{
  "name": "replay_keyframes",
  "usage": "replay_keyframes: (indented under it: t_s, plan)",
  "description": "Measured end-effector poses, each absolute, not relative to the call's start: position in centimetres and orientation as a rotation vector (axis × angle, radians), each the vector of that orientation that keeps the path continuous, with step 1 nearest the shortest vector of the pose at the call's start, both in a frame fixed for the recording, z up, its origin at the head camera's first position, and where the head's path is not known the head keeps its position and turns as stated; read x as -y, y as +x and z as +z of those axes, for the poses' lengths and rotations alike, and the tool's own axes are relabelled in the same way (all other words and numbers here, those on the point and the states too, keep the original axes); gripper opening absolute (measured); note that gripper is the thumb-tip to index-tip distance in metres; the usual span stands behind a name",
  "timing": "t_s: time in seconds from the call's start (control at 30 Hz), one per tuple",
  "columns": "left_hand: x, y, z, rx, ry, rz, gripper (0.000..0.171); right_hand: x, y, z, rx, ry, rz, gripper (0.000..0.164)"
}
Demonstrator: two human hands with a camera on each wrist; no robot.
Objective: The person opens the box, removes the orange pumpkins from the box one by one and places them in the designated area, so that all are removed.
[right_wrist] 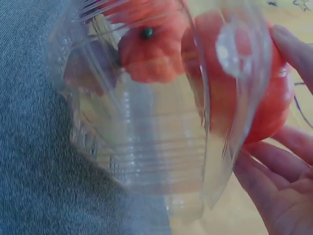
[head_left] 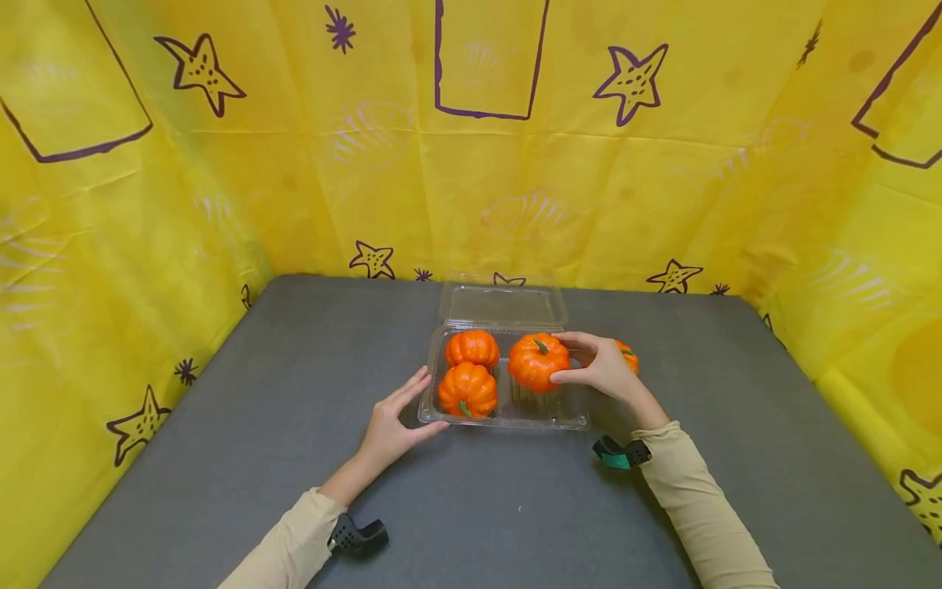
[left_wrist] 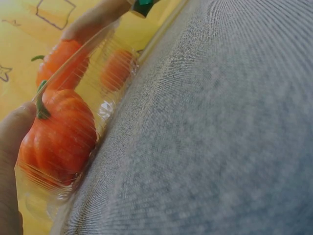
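My right hand grips a small orange pumpkin with a green stem, thumb and fingers on its right side, above the right half of a clear plastic clamshell container. In the right wrist view the held pumpkin shows partly through the container's clear wall. Two more pumpkins, a far one and a near one, sit in the left half. With fingers extended, my left hand spreads around the container's near left corner, its thumb at the rim in the left wrist view.
The container's clear lid is folded back on the far side. Another orange pumpkin is on the grey table to the right, partly hidden by my right hand. A yellow patterned cloth hangs around the back and sides.
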State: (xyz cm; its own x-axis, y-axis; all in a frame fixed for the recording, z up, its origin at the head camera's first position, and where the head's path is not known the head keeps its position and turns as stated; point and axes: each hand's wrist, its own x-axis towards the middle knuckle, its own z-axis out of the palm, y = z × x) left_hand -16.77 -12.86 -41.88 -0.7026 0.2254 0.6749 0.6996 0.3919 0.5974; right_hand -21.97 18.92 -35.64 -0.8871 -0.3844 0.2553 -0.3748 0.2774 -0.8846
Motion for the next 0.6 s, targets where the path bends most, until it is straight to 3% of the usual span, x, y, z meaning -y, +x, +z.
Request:
replay_keyframes:
  t_s: [0.3,0.6]
  plan:
    - [12.9,-16.8,-41.9,2.152,-0.796,-1.266,0.064,-19.6,-22.2,-35.8,-2.380,-0.864,-1.754,0.060]
    - [12.9,-16.8,-41.9,2.165,-0.792,-1.266,0.064,-20.8,-23.0,-36.7,-2.446,-0.772,-1.786,0.058]
